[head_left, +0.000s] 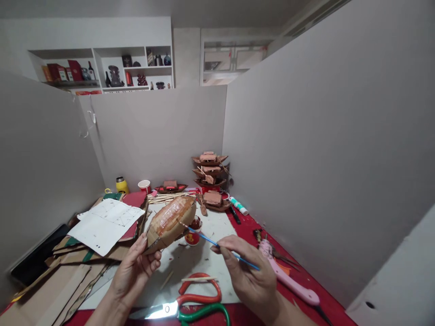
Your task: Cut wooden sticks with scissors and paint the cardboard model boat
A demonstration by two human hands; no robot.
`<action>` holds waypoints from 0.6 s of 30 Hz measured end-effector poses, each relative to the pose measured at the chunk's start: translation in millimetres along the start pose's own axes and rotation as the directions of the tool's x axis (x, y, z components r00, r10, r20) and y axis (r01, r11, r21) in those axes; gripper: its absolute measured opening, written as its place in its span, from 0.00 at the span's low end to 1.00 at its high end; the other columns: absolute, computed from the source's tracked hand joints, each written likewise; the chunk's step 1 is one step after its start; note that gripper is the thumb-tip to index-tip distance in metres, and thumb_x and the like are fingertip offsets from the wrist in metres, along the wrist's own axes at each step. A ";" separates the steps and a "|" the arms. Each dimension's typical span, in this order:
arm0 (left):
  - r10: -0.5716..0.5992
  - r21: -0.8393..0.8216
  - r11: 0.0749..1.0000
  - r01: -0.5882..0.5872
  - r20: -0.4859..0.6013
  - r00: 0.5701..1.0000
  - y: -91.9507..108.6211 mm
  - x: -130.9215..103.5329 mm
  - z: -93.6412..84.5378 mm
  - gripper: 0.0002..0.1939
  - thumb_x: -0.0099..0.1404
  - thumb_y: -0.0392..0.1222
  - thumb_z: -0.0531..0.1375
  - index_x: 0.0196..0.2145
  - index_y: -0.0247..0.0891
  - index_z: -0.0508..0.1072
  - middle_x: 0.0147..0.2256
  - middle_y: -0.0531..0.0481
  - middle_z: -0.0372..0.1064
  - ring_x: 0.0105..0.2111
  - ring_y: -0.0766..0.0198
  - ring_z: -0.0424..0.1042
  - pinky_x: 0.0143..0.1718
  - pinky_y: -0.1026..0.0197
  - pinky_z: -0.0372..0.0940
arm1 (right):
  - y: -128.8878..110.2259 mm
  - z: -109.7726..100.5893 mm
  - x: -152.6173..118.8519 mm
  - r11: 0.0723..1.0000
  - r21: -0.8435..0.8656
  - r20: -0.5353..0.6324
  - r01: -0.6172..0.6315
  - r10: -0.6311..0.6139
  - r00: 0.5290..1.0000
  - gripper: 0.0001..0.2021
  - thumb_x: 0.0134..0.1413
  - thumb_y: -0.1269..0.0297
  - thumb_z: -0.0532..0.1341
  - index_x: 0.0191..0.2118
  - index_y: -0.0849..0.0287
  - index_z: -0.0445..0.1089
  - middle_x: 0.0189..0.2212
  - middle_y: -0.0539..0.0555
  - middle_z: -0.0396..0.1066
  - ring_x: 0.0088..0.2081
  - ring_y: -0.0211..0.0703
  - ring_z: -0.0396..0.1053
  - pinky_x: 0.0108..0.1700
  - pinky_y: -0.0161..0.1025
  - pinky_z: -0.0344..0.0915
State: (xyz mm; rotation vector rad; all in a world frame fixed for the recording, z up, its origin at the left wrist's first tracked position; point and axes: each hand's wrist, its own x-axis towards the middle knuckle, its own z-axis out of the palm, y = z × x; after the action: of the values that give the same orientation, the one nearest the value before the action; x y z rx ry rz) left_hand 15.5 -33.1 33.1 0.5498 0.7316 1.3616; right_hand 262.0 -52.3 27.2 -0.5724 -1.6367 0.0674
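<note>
My left hand (pixel 141 258) grips the near end of a small cardboard boat hull (pixel 171 219), raised and tilted above the white sheet. Part of the hull's upper face is wet and reddish-brown; its side is bare cardboard. A thin blue paintbrush (pixel 210 240) is pinched in the fingers of my right hand (pixel 249 271), its tip touching or very near the hull's side. Behind the hull stands a red paper cup (pixel 192 238) with dark brown paint inside, partly hidden by the boat.
Scissors (pixel 200 299) with red and green handles lie close in front. Finished-looking brown model boats (pixel 209 170) are stacked at the back. A pink glue gun (pixel 292 283) lies right; cardboard and a drawn paper sheet (pixel 106 222) lie left. Grey partitions (pixel 156 136) enclose the table.
</note>
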 end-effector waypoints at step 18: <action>0.013 0.036 0.999 -0.015 0.038 0.999 -0.4 0.5 -1.6 0.14 0.58 0.33 0.63 0.40 0.39 0.64 0.30 0.48 0.74 0.24 0.64 0.74 0.24 0.65 0.68 | -6.7 2.4 1.0 0.998 0.057 0.036 0.041 -0.043 0.998 0.20 0.55 0.82 0.56 0.50 0.55 0.66 0.37 0.55 0.75 0.39 0.45 0.74 0.40 0.43 0.73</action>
State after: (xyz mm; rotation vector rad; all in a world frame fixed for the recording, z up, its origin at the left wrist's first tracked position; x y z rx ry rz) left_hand 14.6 -32.8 31.6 0.6093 0.7241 1.3497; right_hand 257.4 -57.1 30.1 -0.4963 -1.6766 0.0933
